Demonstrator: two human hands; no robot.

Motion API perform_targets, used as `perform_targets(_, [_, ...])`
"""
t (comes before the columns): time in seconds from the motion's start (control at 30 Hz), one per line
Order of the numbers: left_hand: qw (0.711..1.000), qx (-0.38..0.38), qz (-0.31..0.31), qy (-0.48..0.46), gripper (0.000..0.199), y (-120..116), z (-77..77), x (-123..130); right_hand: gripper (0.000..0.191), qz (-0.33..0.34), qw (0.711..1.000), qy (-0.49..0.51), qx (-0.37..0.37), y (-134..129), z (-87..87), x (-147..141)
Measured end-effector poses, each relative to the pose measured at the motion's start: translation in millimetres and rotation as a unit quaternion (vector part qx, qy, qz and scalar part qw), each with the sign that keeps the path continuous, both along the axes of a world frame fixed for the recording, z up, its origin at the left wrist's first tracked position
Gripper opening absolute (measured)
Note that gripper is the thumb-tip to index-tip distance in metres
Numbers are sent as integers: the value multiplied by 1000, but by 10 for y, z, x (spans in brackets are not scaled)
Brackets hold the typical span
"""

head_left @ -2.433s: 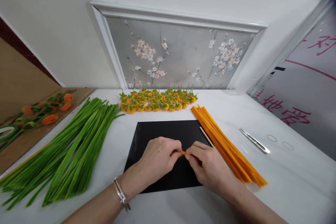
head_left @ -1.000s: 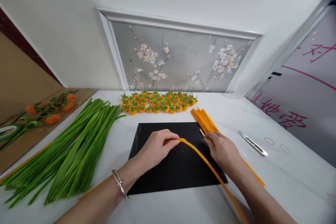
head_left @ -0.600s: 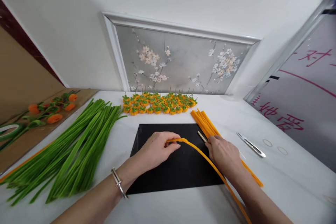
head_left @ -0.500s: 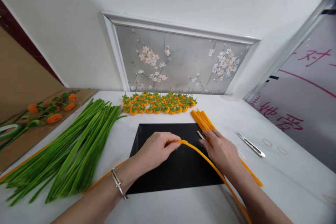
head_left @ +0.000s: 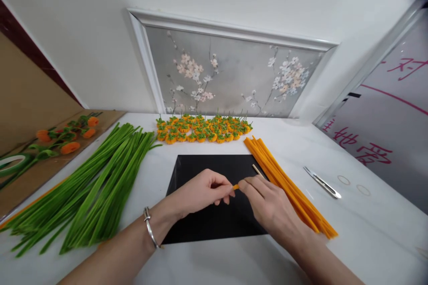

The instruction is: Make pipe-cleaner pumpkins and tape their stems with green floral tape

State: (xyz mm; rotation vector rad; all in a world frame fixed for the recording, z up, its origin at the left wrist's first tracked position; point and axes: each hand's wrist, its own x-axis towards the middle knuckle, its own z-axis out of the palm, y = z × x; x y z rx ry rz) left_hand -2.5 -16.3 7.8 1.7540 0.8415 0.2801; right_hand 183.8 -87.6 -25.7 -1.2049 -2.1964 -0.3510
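Observation:
Over the black mat point(head_left: 197, 227), my left hand point(head_left: 209, 189) pinches an orange pipe cleaner point(head_left: 236, 186). My right hand point(head_left: 264, 196) meets it there, its fingers closed on the same pipe cleaner, so only a short piece shows between the two hands. Where the rest of it runs is mostly hidden by my hands and arms. A thin pale stick point(head_left: 257, 170) lies just beyond my right fingers. Right of that hand is a bundle of orange pipe cleaners point(head_left: 294, 187), partly behind my wrist.
Green pipe cleaners point(head_left: 96, 187) are piled on the left of the white table. Rows of small orange-and-green flower heads point(head_left: 200, 130) stand at the back. Metal snips point(head_left: 323, 182) and rubber rings point(head_left: 343, 180) lie right. Green tape point(head_left: 13, 164) and finished flowers point(head_left: 70, 147) rest on cardboard.
My right hand has left the orange bundle and come in to my left hand, closing on the pipe cleaner. The long curve of pipe cleaner under my right arm no longer shows.

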Motion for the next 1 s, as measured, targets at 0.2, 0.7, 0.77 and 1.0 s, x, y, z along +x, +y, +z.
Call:
perform_targets(0.2, [995, 98, 2, -9, 14, -5, -81, 19, 22, -25, 999, 13, -45, -5, -27, -45])
perform_targets(0.7, [838, 544, -42, 30, 17, -92, -104, 27, 20, 30, 819, 370, -438, -17, 93, 20])
perform_targets(0.77, [933, 356, -27, 46, 19, -84, -19, 34, 19, -6, 935, 229, -272, -35, 69, 27])
perform_targets(1.0, [995, -92, -33, 0, 35, -40, 58, 26, 31, 16, 998, -13, -58, -98, 97, -13])
